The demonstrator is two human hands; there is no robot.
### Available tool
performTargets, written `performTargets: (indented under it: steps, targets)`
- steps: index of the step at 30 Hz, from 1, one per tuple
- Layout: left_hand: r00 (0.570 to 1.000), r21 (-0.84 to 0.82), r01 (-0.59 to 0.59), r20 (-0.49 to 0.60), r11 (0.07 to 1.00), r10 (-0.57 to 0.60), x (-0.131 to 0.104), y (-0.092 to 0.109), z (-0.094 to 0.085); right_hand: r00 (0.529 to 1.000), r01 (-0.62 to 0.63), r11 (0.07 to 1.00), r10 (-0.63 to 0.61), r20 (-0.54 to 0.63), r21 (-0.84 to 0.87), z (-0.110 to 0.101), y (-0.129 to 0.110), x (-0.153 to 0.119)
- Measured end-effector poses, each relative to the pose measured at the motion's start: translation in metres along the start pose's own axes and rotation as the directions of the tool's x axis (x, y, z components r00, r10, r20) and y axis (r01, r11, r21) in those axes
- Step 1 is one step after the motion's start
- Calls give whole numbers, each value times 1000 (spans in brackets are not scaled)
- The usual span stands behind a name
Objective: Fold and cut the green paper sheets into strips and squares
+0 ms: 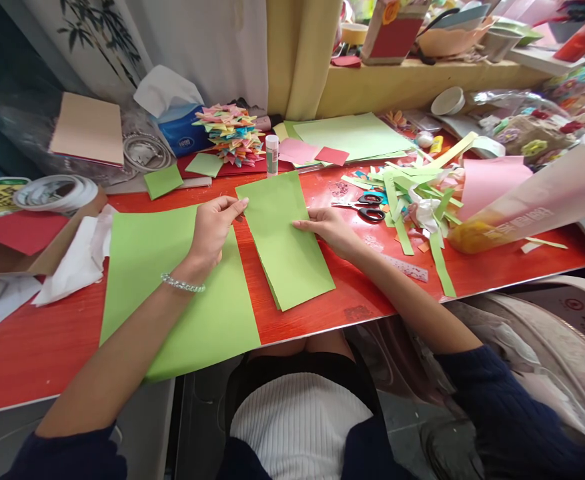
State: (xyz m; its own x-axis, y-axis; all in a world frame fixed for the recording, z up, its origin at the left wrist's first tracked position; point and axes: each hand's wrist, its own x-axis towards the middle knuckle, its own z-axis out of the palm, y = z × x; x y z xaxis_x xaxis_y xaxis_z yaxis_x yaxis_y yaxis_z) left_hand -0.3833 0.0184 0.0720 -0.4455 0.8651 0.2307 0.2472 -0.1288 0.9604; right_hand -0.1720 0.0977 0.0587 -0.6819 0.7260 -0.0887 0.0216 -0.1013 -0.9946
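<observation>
A narrow green paper piece [287,247], apparently folded double, is held up between both hands over the red table. My left hand [215,227], with a beaded bracelet at the wrist, pinches its upper left corner. The fingers and thumb of my right hand [327,227] grip its right edge. Beneath my left forearm lies a larger green sheet [172,267], its near edge hanging over the table edge. Black-handled scissors [367,208] rest right of my right hand, beside a heap of green paper strips [397,207].
Along the back of the red table [302,327] stand a glue stick [272,155], a folded-paper stack [232,133] and a blue tissue pack [182,127]. A box with tape rolls [57,193] sits left. A plastic cup [537,200] lies at right.
</observation>
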Motion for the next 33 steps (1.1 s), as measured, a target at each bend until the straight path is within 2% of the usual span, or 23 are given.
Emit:
performTargets:
  steps: [3,5,9,11,14,17,20,22,26,33]
  targets:
    - [999,-29,22,35,999,-21,0,0,-1,1000,16,1000,-15,-14,16,0,2,0]
    - [987,0,85,137,996,-84,-1,0,1,997,65,997,-63,-45,48,0,3,1]
    - [897,128,212,368,969,-245,-10,5,8,958,205,978,-196,-209,26,-4,5,3]
    - [869,162,229,410,960,-277,-15,8,12,931,251,968,-244,-272,-10,-6,6,4]
    - [856,194,240,419,951,-302,-19,8,15,883,320,947,-310,-352,-33,-10,8,6]
    - [882,266,179,383,947,-275,-22,3,17,820,362,929,-359,-445,-84,-12,9,7]
    - [926,305,70,335,950,-175,-24,-2,17,758,362,920,-385,-527,-152,-15,8,8]
    - [940,283,31,317,959,-124,-26,-3,18,731,369,914,-397,-555,-168,-16,7,8]
    - [954,227,4,290,974,-71,-30,-1,20,719,384,912,-392,-574,-143,-17,6,8]
    - [966,173,1,256,985,-46,-37,4,23,719,363,920,-376,-585,-147,-15,4,7]
